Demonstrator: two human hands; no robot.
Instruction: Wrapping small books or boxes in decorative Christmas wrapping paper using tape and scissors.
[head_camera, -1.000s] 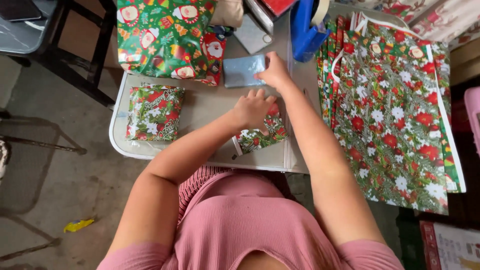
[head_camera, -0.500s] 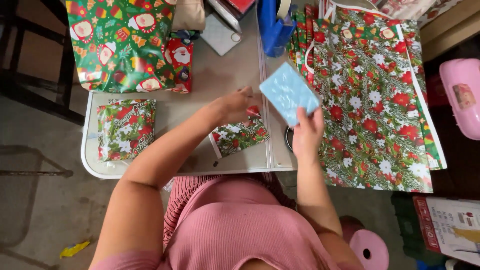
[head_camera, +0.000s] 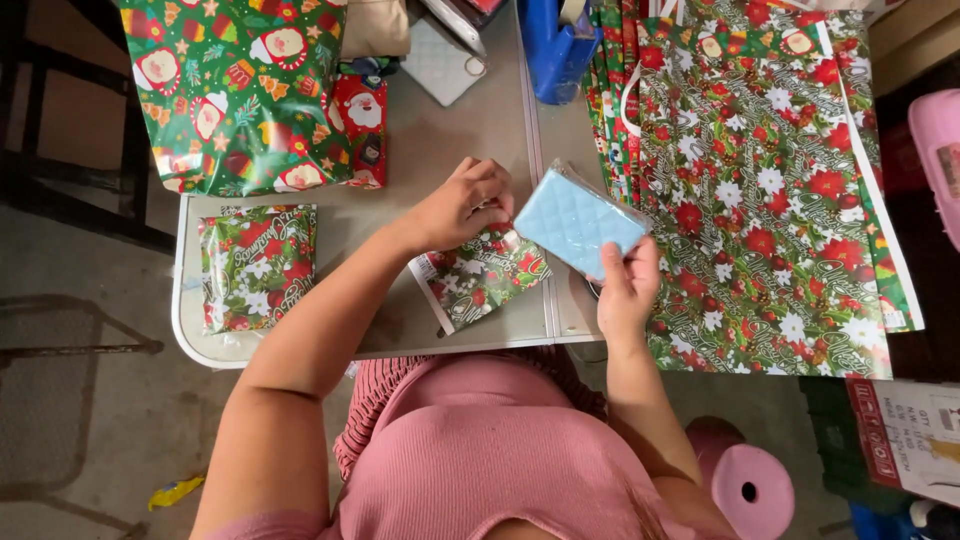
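My right hand (head_camera: 628, 285) holds a light blue quilted pouch (head_camera: 578, 220) in a clear wrapper, lifted just above the table's front edge. My left hand (head_camera: 462, 203) pinches the top edge of a small piece of green and red flowered wrapping paper (head_camera: 480, 276) that lies on the grey table (head_camera: 400, 330). The pouch's left corner hangs close beside that paper and my left fingers.
A wrapped flat parcel (head_camera: 256, 266) lies at the table's left end. A big gift bag with festive figures (head_camera: 238, 92) stands behind it. Flowered wrapping sheets (head_camera: 770, 190) cover the right side. A blue holder (head_camera: 556, 45) and a grey pouch (head_camera: 440, 62) sit at the back. A pink stool (head_camera: 748, 486) stands below.
My right hand has brought the blue pouch from the back of the table down toward me, beside the small paper. My left hand stayed on the paper.
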